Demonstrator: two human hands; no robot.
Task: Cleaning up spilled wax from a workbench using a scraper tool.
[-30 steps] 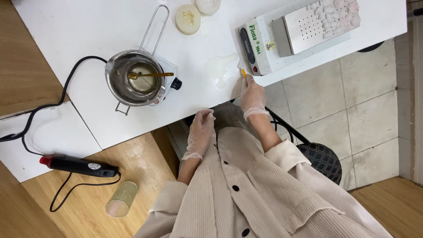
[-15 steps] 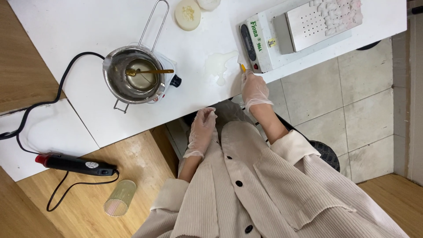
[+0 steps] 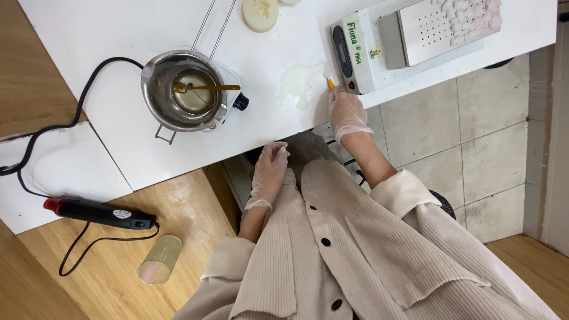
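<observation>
The gloved right hand (image 3: pixel 348 112) has slid forward from a second ago, its fingers pinched narrow around a small yellow-handled scraper (image 3: pixel 330 83) whose tip now meets the pale, waxy spill (image 3: pixel 301 83) on the smooth white table (image 3: pixel 118 35); scraping looks underway. Just beyond the fingertips stands a boxy white scale (image 3: pixel 355 50). The gloved left hand (image 3: pixel 269 172) rests loosely curled, empty, at the table edge. Well left sits a round steel melting pot (image 3: pixel 186 89).

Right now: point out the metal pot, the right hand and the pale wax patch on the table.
metal pot (image 3: pixel 155 95): head view, on its left inner wall.
right hand (image 3: pixel 348 112): head view, back of the gloved hand.
pale wax patch (image 3: pixel 298 83): head view, middle of the patch.
</observation>
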